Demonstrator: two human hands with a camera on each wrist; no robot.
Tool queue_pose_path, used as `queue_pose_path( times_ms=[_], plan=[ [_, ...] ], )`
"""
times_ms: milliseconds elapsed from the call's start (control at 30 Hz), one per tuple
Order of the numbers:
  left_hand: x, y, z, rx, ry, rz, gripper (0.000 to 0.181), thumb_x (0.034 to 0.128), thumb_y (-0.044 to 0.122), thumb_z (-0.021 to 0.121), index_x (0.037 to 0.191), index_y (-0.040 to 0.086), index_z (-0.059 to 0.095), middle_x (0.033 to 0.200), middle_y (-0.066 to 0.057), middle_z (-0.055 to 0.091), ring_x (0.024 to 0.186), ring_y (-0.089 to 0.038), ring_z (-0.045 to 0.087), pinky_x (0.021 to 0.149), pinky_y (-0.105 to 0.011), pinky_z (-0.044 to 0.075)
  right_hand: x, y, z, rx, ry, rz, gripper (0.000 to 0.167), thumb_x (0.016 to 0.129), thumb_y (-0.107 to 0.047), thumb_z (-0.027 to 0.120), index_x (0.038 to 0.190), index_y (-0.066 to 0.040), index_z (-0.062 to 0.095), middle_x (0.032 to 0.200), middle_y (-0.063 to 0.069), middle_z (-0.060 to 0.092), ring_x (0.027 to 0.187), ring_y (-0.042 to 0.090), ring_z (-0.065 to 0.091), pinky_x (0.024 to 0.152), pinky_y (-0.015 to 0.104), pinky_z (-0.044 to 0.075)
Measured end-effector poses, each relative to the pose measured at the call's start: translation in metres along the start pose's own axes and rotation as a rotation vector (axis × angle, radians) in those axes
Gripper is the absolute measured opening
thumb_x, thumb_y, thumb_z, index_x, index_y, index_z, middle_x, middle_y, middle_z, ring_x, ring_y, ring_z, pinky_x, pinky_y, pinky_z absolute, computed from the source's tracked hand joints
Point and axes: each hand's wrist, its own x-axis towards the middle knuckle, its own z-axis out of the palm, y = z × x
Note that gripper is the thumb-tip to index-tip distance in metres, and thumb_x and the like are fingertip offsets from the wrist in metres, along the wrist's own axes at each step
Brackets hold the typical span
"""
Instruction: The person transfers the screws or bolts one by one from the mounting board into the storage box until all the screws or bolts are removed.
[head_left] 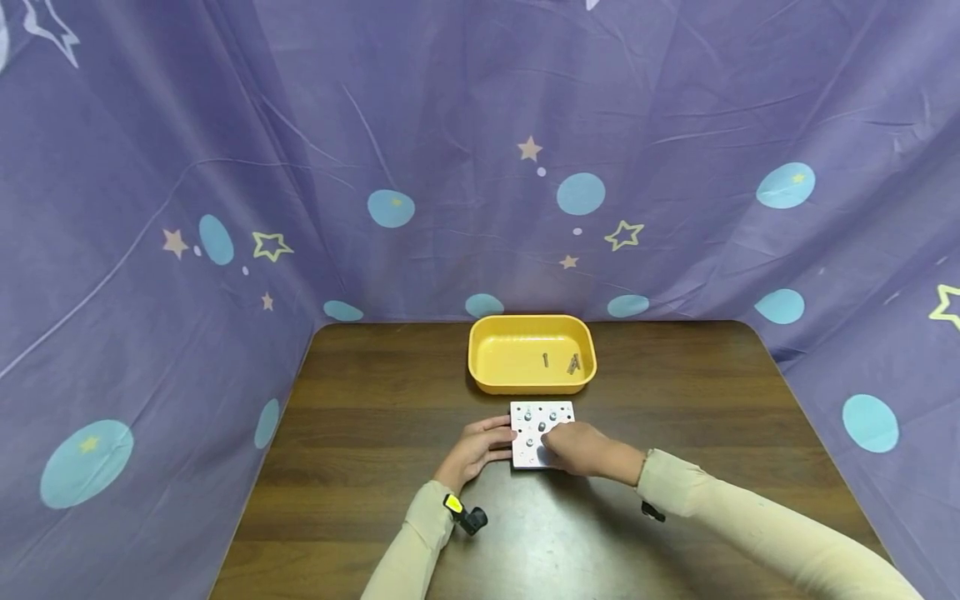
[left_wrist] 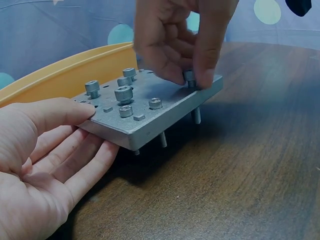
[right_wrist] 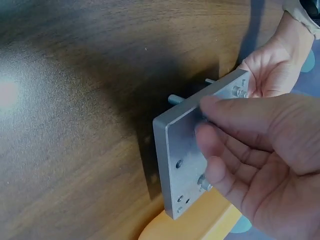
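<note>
A silver metal plate (head_left: 551, 406) with holes and several socket-head bolts (left_wrist: 124, 94) standing in it is held slightly above the wooden table. My left hand (head_left: 474, 450) grips its left edge, thumb on top and fingers underneath. At the near right part of the plate, my right hand (head_left: 581, 448) pinches the head of a bolt (left_wrist: 189, 76) between thumb and fingers. That bolt's shank (left_wrist: 196, 115) sticks out below the plate. In the right wrist view, the fingers (right_wrist: 212, 137) hide the bolt head.
Just beyond the plate stands a yellow tray (head_left: 532, 389) with a few loose bolts (head_left: 573, 364) inside. The wooden table (head_left: 375, 433) extends to both sides. A purple patterned curtain (head_left: 465, 208) hangs behind and at the sides.
</note>
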Motion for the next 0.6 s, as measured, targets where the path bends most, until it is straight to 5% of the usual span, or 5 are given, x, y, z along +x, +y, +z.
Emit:
queue_pose_path(
  times_ms=[133,333,600],
  plan=[
    [0.0010,-0.0005,0.0004,-0.003,-0.008,0.011,0.051,0.0940,0.001,0.067,0.142,-0.009,0.052,0.104,-0.004,0.072,0.097,-0.016,0.068,0.089,-0.039,0.062,-0.0003,-0.0004,-0.0037,0.013,-0.030,-0.011,0.020,0.082,-0.009,0.083,0.078,-0.010,0.064,0.069,-0.004,0.057,0.061,0.010,0.046,0.055,0.028,0.047],
    [0.0014,-0.0010,-0.0004,-0.006,-0.007,0.006,0.051,0.0940,0.001,0.067,0.142,-0.008,0.052,0.105,-0.004,0.072,0.097,-0.016,0.069,0.089,-0.040,0.062,-0.0001,-0.0006,-0.0038,0.035,-0.006,0.063,0.026,0.088,-0.020,0.079,0.072,-0.011,0.060,0.065,-0.002,0.056,0.057,0.011,0.044,0.052,0.029,0.044],
    [0.0017,-0.0018,-0.0018,-0.003,-0.020,0.011,0.052,0.0936,0.001,0.067,0.142,-0.009,0.052,0.108,-0.006,0.072,0.098,-0.016,0.069,0.088,-0.040,0.062,0.0040,-0.0022,-0.0024,0.018,0.010,-0.093,0.018,0.083,-0.002,0.076,0.073,-0.009,0.063,0.070,-0.002,0.054,0.060,0.011,0.046,0.053,0.026,0.045]
  ],
)
